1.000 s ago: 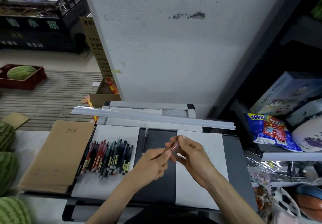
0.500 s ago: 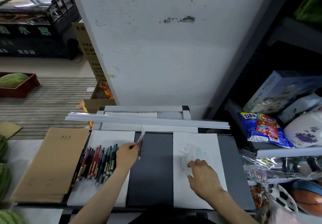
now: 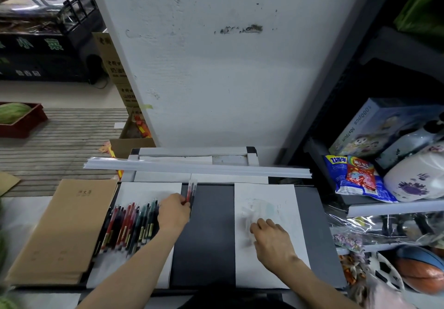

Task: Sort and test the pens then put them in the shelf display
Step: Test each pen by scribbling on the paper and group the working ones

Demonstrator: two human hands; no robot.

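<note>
Beside the pens (image 3: 127, 227), left hand (image 3: 173, 211) pinches a red — seemingly clear-barrelled — pen (image 3: 191, 192); right hand (image 3: 271, 241) loosely open.

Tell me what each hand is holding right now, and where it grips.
The left hand pinches a red pen at its lower end. The right hand holds nothing; it rests on the white paper.

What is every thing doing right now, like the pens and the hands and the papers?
left hand: gripping the red pen
red pen: held, pointing away from the person
right hand: resting on the right paper, holding nothing I can see
pile of pens: lying on the left paper
right paper: flat, faint scribbles on it
brown notebooks: stacked, closed
</note>
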